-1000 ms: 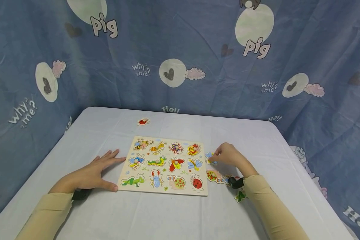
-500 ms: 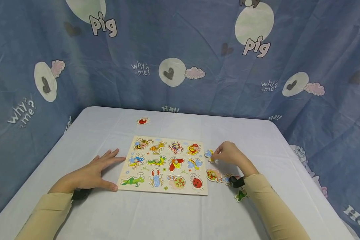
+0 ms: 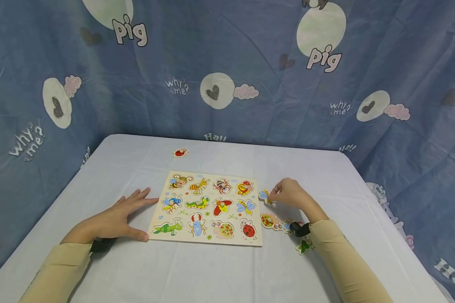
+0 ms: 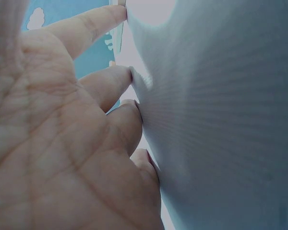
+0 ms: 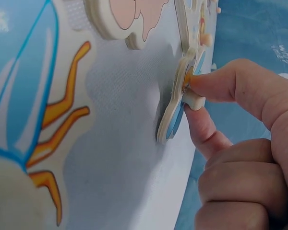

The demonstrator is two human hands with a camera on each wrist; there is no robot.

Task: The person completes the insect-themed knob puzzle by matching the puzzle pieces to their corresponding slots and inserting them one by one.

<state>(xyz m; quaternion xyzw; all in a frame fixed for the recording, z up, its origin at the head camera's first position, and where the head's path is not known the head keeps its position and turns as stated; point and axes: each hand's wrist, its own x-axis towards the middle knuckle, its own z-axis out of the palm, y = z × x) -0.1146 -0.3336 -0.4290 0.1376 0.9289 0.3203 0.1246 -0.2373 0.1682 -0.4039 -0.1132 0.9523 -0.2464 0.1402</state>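
My right hand (image 3: 290, 193) pinches the wooden knob (image 5: 195, 99) of a blue-winged dragonfly puzzle piece (image 3: 264, 195) between thumb and forefinger, its other fingers curled. That piece is just off the right edge of a wooden insect puzzle board (image 3: 211, 195). In the right wrist view the dragonfly piece (image 5: 173, 117) is seen nearly edge-on. My left hand (image 3: 113, 216) lies spread at the board's left side, forefinger and thumb at its edge. Several knobbed pieces sit in the upper two rows; the dragonfly picture and the bottom row show no knobs.
Right of the board lie a snail piece (image 3: 269, 221), a blue beetle piece (image 3: 287, 226) partly behind the wrist camera, and a green piece (image 3: 304, 245). A ladybug piece (image 3: 180, 152) lies beyond the board on the white tablecloth (image 3: 212, 273). A blue patterned curtain (image 3: 273, 118) hangs behind.
My right hand has shifted slightly away from me with the dragonfly piece, of which more shows now. The left hand and the board have stayed in place.
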